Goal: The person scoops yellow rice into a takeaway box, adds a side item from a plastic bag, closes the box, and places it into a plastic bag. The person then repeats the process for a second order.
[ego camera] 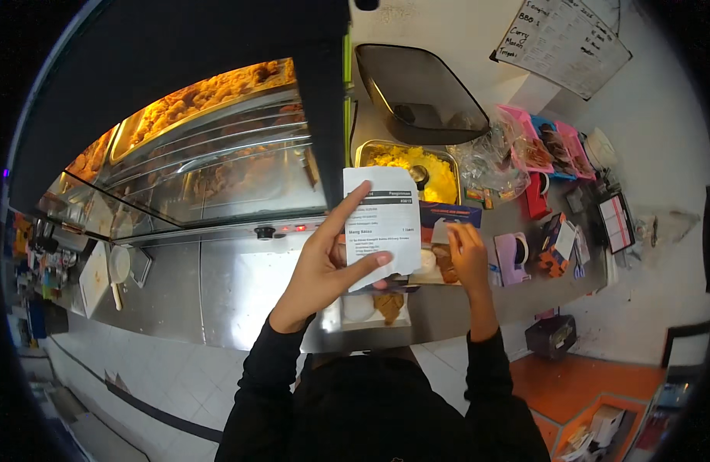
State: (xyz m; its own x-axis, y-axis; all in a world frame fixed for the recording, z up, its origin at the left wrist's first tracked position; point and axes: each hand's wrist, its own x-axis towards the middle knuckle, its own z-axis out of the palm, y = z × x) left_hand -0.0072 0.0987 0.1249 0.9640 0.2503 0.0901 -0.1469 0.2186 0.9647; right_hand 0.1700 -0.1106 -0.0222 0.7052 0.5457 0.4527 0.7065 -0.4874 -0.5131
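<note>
A printed paper slip [398,222] is pinched between the thumb and fingers of my left hand [326,263], upright over the steel counter. My right hand [469,254] is at an open printed cardboard food box [456,213]. Its fingers are bent beside a small pale piece [440,232]; whether they grip it cannot be made out. White rice [427,261] and a browned piece of food [446,264] show in that box. Nearer me, a second open box [404,320] holds rice [359,307] and a piece of fried food [389,308], partly hidden by the slip.
A lit glass display cabinet [216,208] with trays of fried food stands left. Behind the slip is a metal tray of yellow food [389,153], near a dark bin [424,92]. To the right are a purple tape dispenser [509,260], a red one [537,196] and scissors [580,265].
</note>
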